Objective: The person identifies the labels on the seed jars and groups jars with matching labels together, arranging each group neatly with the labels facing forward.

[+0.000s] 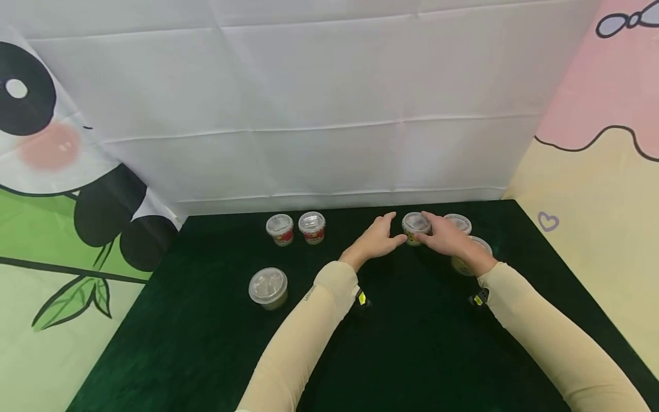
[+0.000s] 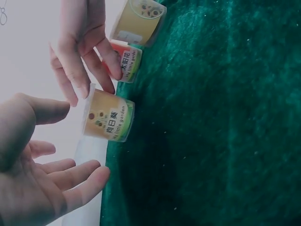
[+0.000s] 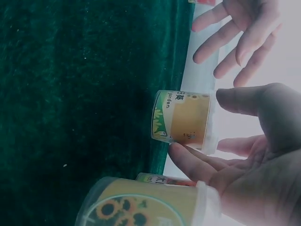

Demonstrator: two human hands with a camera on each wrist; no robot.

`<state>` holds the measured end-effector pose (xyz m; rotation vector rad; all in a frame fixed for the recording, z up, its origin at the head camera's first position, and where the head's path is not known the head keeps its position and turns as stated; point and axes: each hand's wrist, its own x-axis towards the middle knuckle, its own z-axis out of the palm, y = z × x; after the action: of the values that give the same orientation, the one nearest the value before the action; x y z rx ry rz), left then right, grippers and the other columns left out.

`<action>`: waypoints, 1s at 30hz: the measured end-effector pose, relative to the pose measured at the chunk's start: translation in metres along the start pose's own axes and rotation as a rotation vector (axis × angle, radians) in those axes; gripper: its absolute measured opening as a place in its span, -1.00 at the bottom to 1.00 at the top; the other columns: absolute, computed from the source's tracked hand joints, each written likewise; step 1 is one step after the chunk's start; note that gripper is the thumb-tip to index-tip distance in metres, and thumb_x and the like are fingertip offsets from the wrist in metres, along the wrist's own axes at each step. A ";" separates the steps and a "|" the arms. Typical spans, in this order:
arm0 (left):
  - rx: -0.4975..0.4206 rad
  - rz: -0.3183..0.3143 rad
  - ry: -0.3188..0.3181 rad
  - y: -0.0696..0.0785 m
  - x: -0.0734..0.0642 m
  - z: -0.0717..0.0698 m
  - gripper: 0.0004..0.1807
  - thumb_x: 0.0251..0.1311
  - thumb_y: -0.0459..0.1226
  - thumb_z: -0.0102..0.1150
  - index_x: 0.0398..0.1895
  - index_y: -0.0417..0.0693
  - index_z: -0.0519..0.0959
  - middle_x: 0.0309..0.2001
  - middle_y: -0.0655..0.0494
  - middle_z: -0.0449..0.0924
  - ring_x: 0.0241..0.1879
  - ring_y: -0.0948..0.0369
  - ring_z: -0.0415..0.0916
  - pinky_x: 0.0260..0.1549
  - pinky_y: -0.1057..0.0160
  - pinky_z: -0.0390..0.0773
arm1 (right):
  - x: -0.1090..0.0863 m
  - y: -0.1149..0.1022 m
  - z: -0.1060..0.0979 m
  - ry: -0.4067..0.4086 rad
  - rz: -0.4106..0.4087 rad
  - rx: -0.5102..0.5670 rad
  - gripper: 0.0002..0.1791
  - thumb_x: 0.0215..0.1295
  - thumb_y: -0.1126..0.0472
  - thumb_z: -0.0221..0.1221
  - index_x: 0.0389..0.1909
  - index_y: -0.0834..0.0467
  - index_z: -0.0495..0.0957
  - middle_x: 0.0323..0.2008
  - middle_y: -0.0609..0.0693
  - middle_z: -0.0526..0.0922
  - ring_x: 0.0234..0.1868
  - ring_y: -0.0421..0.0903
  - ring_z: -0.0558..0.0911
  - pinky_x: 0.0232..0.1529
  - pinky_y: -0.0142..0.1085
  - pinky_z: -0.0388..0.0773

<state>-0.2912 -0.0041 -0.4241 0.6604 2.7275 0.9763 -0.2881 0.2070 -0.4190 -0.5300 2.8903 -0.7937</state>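
- A small sunflower-label cup [image 1: 416, 230], lid on, sits at about one o'clock from the middle of the dark green table [image 1: 412, 343], framed by a person's hands.
- The right hand [image 1: 447, 234], at the cup's three o'clock, sets thumb and fingers about its near and far sides; whether they pinch it cannot be told.
- The left hand [image 1: 376, 237], at nine o'clock, is spread wide and holds nothing, its thumb short of the cup.
- Crowded at the cup's three and four o'clock are a small red-label cup [image 2: 127, 61] and a larger cup [image 3: 141, 202], partly hidden by the right arm; a careless sweep of that wrist could knock either over.
- Well apart, an outer red-label cup [image 1: 280, 232] and an inner red-label cup [image 1: 312, 229] at nine o'clock, and a large lidded cup [image 1: 268, 288] at eight, look less exposed.
- Likeliest mishaps: lifting by the lid's rim alone might pop it off, and a one-sided push might tip the cup, since the left hand gives no support.
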 end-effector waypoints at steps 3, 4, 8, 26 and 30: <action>-0.038 -0.009 0.001 0.001 0.001 0.005 -0.21 0.51 -0.06 0.07 0.62 -0.14 -0.01 0.53 -0.16 0.12 0.32 0.04 0.39 0.30 0.09 0.40 | 0.000 0.001 0.000 -0.008 0.018 0.004 -0.20 0.51 0.12 0.13 0.48 0.54 0.02 0.38 0.52 0.25 0.32 0.39 0.40 0.30 0.25 0.30; -0.049 -0.009 0.000 0.001 0.002 0.006 -0.21 0.51 -0.06 0.07 0.62 -0.13 -0.01 0.53 -0.15 0.12 0.29 0.04 0.42 0.27 0.10 0.43 | 0.000 0.001 -0.001 -0.010 0.018 0.003 -0.20 0.51 0.12 0.13 0.48 0.55 0.01 0.37 0.53 0.25 0.31 0.39 0.40 0.29 0.25 0.31; -0.087 0.010 -0.008 0.000 0.004 0.012 -0.22 0.51 -0.06 0.07 0.62 -0.13 -0.01 0.50 -0.16 0.15 0.25 0.04 0.47 0.20 0.13 0.50 | 0.000 0.001 -0.001 -0.028 0.026 0.000 -0.18 0.52 0.12 0.12 0.48 0.57 -0.02 0.38 0.54 0.24 0.27 0.37 0.44 0.28 0.24 0.33; -0.112 0.103 -0.009 0.002 0.006 0.017 -0.26 0.53 -0.07 0.04 0.60 -0.17 0.05 0.43 -0.16 0.22 0.21 0.10 0.40 0.17 0.20 0.48 | 0.002 0.008 -0.006 -0.078 0.036 0.056 -0.17 0.56 0.05 0.04 0.51 0.53 -0.09 0.47 0.51 0.05 0.45 0.41 0.17 0.40 0.25 0.12; -0.108 0.089 -0.011 -0.001 0.007 0.020 -0.25 0.52 -0.06 0.05 0.60 -0.17 0.05 0.44 -0.16 0.24 0.29 0.07 0.38 0.21 0.19 0.47 | 0.001 0.006 -0.006 -0.082 0.034 0.052 -0.17 0.57 0.04 0.04 0.51 0.53 -0.07 0.46 0.52 0.08 0.42 0.41 0.24 0.39 0.25 0.16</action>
<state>-0.2923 0.0096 -0.4402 0.7701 2.6344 1.1268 -0.2924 0.2147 -0.4169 -0.4950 2.7886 -0.8201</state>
